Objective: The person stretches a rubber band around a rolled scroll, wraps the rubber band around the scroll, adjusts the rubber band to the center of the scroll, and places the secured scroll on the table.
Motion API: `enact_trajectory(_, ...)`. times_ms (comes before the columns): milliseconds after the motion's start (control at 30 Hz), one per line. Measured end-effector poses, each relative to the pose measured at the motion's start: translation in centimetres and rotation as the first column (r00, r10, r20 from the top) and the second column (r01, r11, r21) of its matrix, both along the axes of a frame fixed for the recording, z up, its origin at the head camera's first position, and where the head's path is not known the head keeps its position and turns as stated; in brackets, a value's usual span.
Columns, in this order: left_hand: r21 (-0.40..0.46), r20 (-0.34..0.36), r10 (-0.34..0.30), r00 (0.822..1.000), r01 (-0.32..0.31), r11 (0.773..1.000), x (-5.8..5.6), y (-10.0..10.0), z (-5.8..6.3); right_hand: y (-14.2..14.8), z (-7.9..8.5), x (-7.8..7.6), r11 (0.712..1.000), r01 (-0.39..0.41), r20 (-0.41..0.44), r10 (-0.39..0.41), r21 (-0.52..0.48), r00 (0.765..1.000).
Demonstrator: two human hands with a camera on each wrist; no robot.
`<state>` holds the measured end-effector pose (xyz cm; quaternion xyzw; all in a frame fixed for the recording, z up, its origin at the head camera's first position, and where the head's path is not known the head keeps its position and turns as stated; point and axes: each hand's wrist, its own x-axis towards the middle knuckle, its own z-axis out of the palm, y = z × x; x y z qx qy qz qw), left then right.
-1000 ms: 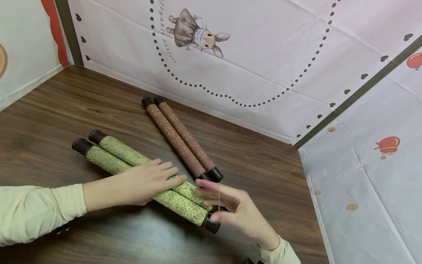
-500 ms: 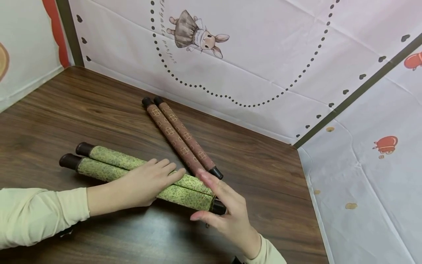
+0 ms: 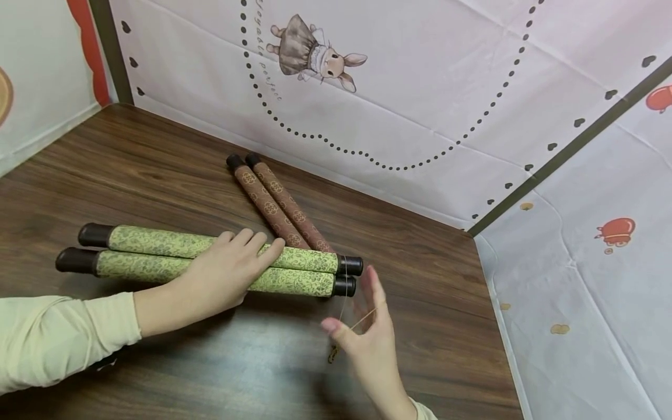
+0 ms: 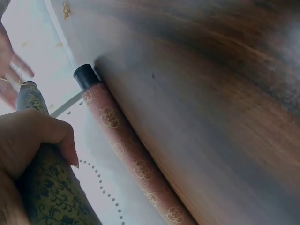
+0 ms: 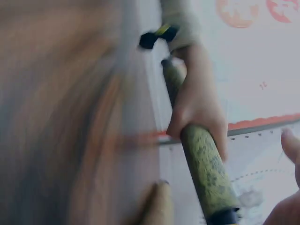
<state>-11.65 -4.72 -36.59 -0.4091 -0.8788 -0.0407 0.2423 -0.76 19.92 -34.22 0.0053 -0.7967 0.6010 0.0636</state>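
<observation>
A green scroll (image 3: 142, 265), rolled from both ends into two parallel rolls with dark end knobs, is held up off the table. My left hand (image 3: 223, 277) grips it around the middle; the right wrist view shows the same left hand (image 5: 199, 105) wrapped around the green roll (image 5: 206, 168). By the scroll's right-end knobs, my right hand (image 3: 375, 350) has its thumb and fingers spread. A thin cord (image 3: 363, 319) stretches between them and runs up to the knobs. Near the thumb hangs a small gold charm (image 3: 333, 353).
Behind the green scroll, a reddish-brown scroll (image 3: 270, 207) with gold flower patterns lies on the dark wooden table (image 3: 168, 157). Its right end is hidden in the head view. Printed cloth walls (image 3: 420, 70) close off the back and sides.
My left hand has raised the green scroll and turned it nearly level, shifting it leftward. My right hand has drawn down and back from its end, spreading the cord; the charm has come into view.
</observation>
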Motion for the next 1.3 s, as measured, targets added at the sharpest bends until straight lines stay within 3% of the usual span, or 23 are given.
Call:
enact_trajectory(67, 0.012, -0.021, -0.003, 1.0, 0.003, 1.0, 0.1, 0.0, 0.0, 0.2, -0.2, -0.5, 0.982, 0.011, 0.123, 0.013, -0.19, 0.992)
enact_trajectory(133, 0.025, -0.035, -0.027, 0.999, 0.028, 0.999, 0.1, -0.1, -0.1, 0.5, -0.3, -1.1, 0.94, 0.022, 0.219, 0.056, -0.34, 0.974)
enact_trajectory(267, 0.015, -0.055, -0.126, 0.991, 0.127, 0.992, 0.1, -0.2, -0.2, 1.5, -0.4, -2.3, 0.895, 0.036, 0.317, 0.12, -0.444, 0.941)
enact_trajectory(467, -0.038, -0.083, -0.259, 0.962, 0.257, 0.966, 0.0, -0.4, -0.2, 3.3, -0.2, -3.5, 0.906, 0.02, 0.332, 0.135, -0.423, 0.934)
enact_trajectory(600, -0.032, -0.095, -0.29, 0.952, 0.288, 0.957, 0.0, -0.5, -0.2, 3.9, -0.2, -4.1, 0.924, -0.029, 0.365, 0.18, -0.382, 0.913)
enact_trajectory(700, -0.029, -0.098, -0.294, 0.951, 0.293, 0.956, 0.0, -0.5, -0.1, 4.3, -0.6, -4.5, 0.945, 0.011, 0.373, 0.118, -0.326, 0.92)
enact_trajectory(800, -0.024, -0.083, -0.3, 0.95, 0.299, 0.954, 0.0, -0.6, 0.0, 4.9, -1.0, -4.9, 0.959, 0.089, 0.307, -0.002, -0.268, 0.952)
enact_trajectory(867, -0.021, -0.066, -0.3, 0.951, 0.3, 0.954, 0.0, -0.6, 0.0, 5.4, -1.0, -4.8, 0.971, 0.095, 0.235, -0.042, -0.219, 0.971)
enact_trajectory(933, -0.017, -0.052, -0.289, 0.956, 0.288, 0.957, 0.0, -0.7, -0.1, 5.7, -1.0, -4.7, 0.989, 0.038, 0.158, -0.015, -0.145, 0.987)
enact_trajectory(1033, -0.024, -0.037, -0.257, 0.966, 0.256, 0.966, -0.1, -0.8, -0.1, 6.1, -0.7, -4.4, 0.995, -0.1, 0.024, 0.1, -0.013, 0.995)
enact_trajectory(1100, -0.037, -0.029, -0.237, 0.971, 0.236, 0.971, -0.2, -0.9, -0.1, 6.3, -0.5, -4.2, 0.973, -0.197, -0.095, 0.209, 0.121, 0.973)
enact_trajectory(1167, -0.053, -0.018, -0.224, 0.974, 0.223, 0.973, -0.1, -0.9, -0.2, 6.3, -0.3, -4.0, 0.918, -0.264, -0.201, 0.33, 0.295, 0.922)
enact_trajectory(1300, -0.088, 0.0, -0.216, 0.976, 0.215, 0.973, -0.1, -0.8, -0.4, 5.9, -0.1, -3.9, 0.72, -0.271, -0.293, 0.553, 0.638, 0.78)
